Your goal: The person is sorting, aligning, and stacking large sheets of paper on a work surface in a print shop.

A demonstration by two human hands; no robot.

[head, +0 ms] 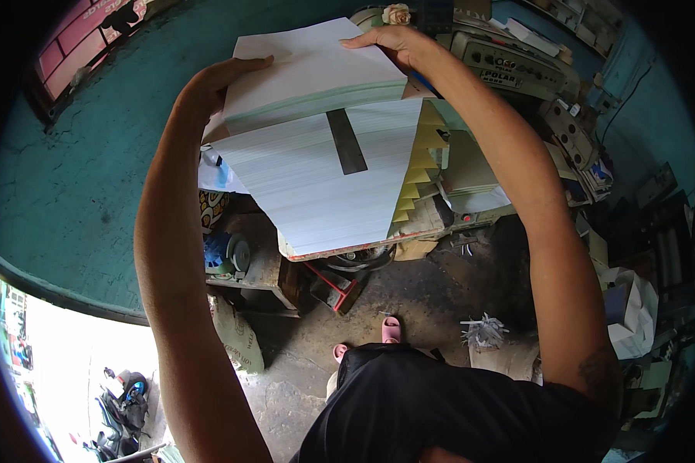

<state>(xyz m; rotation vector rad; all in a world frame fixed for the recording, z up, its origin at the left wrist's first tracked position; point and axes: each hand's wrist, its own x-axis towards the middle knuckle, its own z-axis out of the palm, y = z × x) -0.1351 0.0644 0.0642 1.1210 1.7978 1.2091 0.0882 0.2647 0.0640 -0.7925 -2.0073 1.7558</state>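
Observation:
A thick ream of white paper (318, 69) with pale green sheets low in its edge is at the top of a tall paper stack (318, 179). My left hand (223, 78) grips the ream's left side, thumb on top and fingers hidden under the edge. On the far right corner my right hand (397, 46) holds it the same way. Whether the ream rests on the stack or is lifted slightly, I cannot tell. A dark flat strip (347, 142) lies against the stack's front face. Yellow paper tabs (414, 173) jut from its right side.
A Polar Mohr paper cutter (504, 63) stands at the back right. The stack sits on a board with a worn red edge (359, 249). Left of it is a wooden shelf unit (249, 283) holding a blue-and-green machine (226, 254). Paper shreds (485, 333) lie near my feet.

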